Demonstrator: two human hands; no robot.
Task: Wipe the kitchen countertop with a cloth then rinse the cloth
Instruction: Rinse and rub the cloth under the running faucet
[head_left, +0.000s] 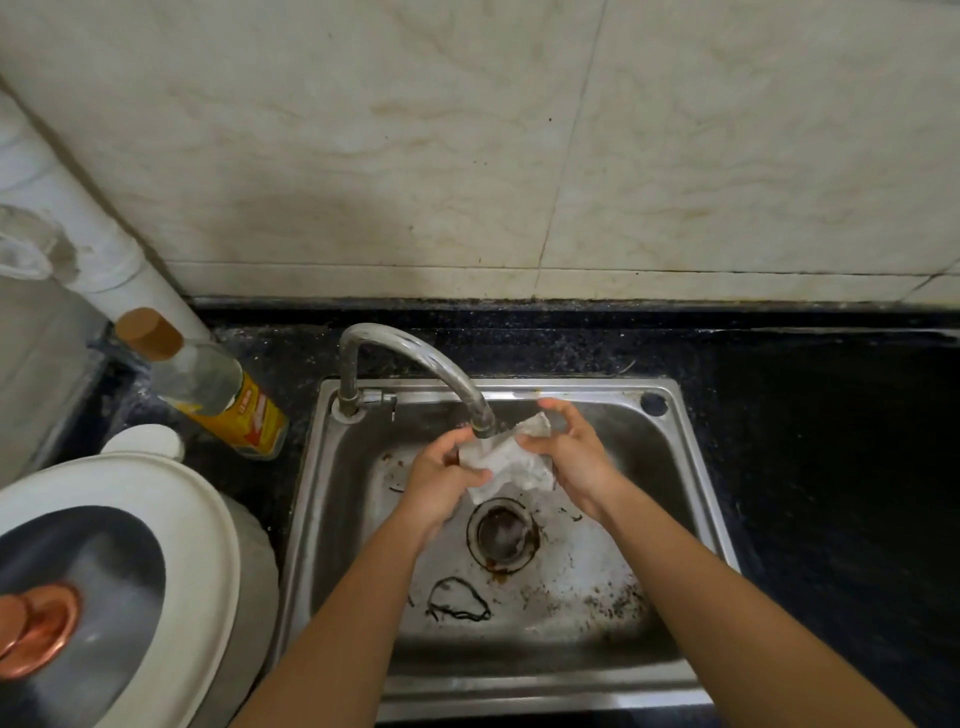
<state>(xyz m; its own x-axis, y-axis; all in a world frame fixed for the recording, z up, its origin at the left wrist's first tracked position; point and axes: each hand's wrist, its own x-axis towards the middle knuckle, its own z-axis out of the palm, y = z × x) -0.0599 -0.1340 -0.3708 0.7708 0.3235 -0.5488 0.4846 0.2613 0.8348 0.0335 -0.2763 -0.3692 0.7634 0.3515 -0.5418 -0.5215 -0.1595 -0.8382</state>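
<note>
A crumpled white cloth (511, 460) hangs over the steel sink (670, 462), right under the spout of the curved chrome tap (415, 358). My left hand (441, 480) grips the cloth's left side and my right hand (569, 452) grips its right side, fingers curled round it. Both hands sit above the round drain (503, 535). I cannot tell whether water is running. The dark speckled countertop (831, 467) surrounds the sink.
A clear bottle with a brown cap and yellow label (208, 384) lies tilted left of the sink. A white cooker with a dark lid and copper knob (104, 587) fills the lower left. Dark string and grime lie on the sink floor (460, 603). Tiled wall (467, 156) behind.
</note>
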